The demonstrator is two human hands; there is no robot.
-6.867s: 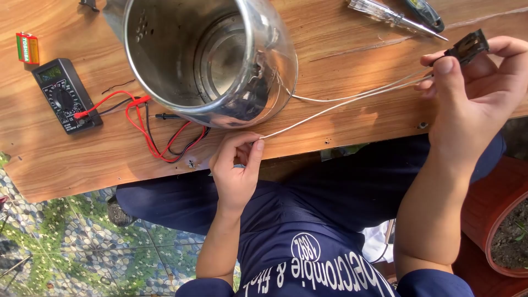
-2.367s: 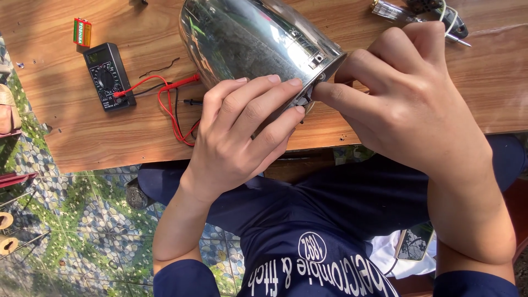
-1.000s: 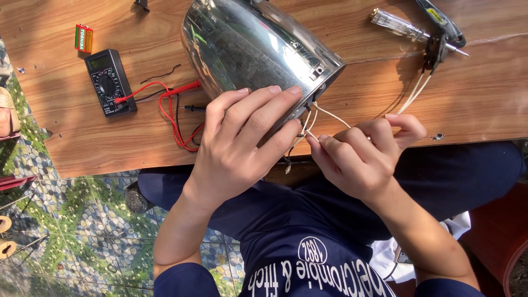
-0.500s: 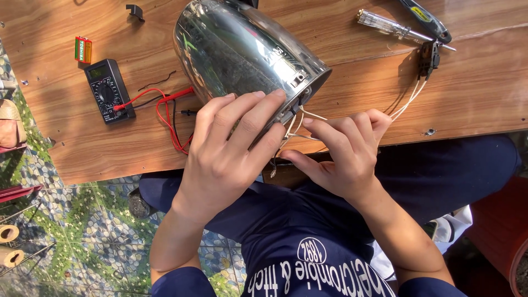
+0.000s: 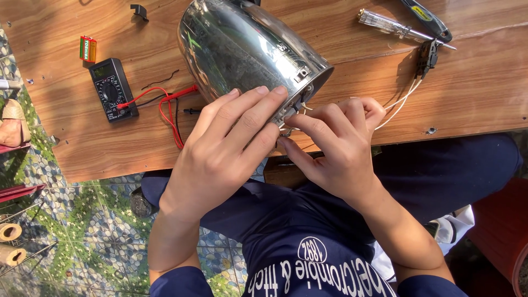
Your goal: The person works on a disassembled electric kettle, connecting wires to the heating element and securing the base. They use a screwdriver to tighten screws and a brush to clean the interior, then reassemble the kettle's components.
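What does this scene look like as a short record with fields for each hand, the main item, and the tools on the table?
left hand: fingers spread flat on the rim of the shiny steel kettle body
right hand: fingertips pinching at the kettle's base edge, beside thin white wires
kettle: lying tilted on the wooden table
tools: black multimeter with red and black leads, clear-handled screwdriver, small green and red battery

Left grip (image 5: 228, 151) flat, fingers spread, right grip (image 5: 335, 146) curled (fingertips pinched), forearms angled inward
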